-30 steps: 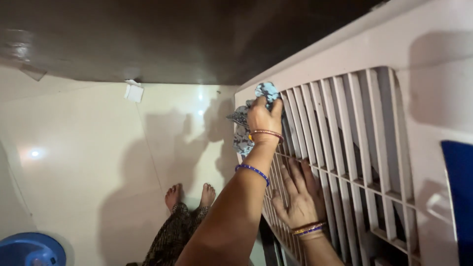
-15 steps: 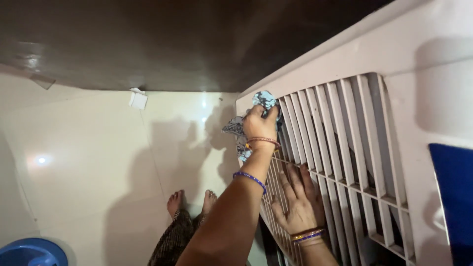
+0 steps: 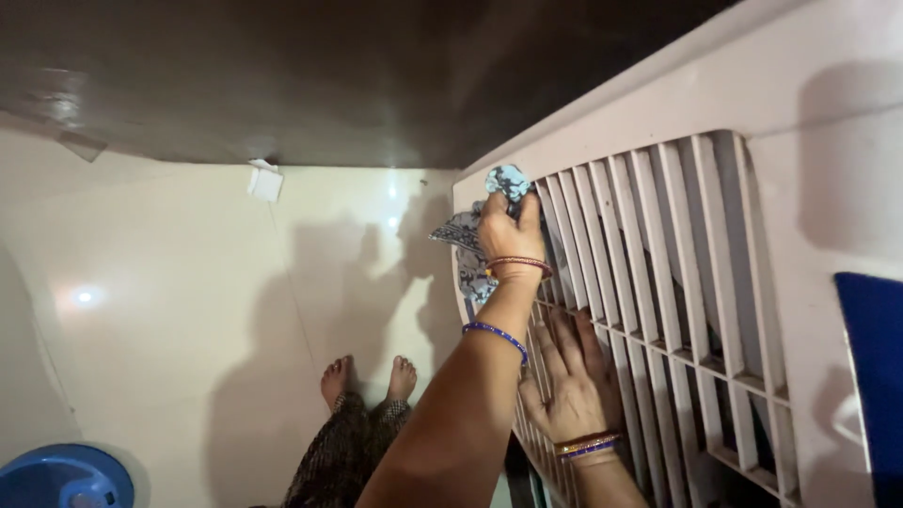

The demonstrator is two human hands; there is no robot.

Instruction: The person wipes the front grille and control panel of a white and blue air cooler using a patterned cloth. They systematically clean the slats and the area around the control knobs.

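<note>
My left hand (image 3: pixel 509 237) is shut on a crumpled blue-grey patterned cloth (image 3: pixel 465 235) and presses it against the upper left corner of a white slatted grille (image 3: pixel 663 245). The grille is the front of a large off-white cooler cabinet (image 3: pixel 832 150). My right hand (image 3: pixel 570 388) lies flat on the lower slats, fingers spread, holding nothing. My left forearm crosses in front of it. Both wrists wear bangles.
Below is a glossy cream tiled floor (image 3: pixel 169 310) with my bare feet (image 3: pixel 367 376) on it. A blue round tub (image 3: pixel 61 478) sits at the bottom left. A small white piece (image 3: pixel 266 179) lies by the dark wall base (image 3: pixel 329 75). A dark blue panel (image 3: pixel 877 376) is on the cabinet's right.
My left hand with the cloth has shifted slightly back and forth along the grille's upper left corner. My right hand has stayed flat on the slats.
</note>
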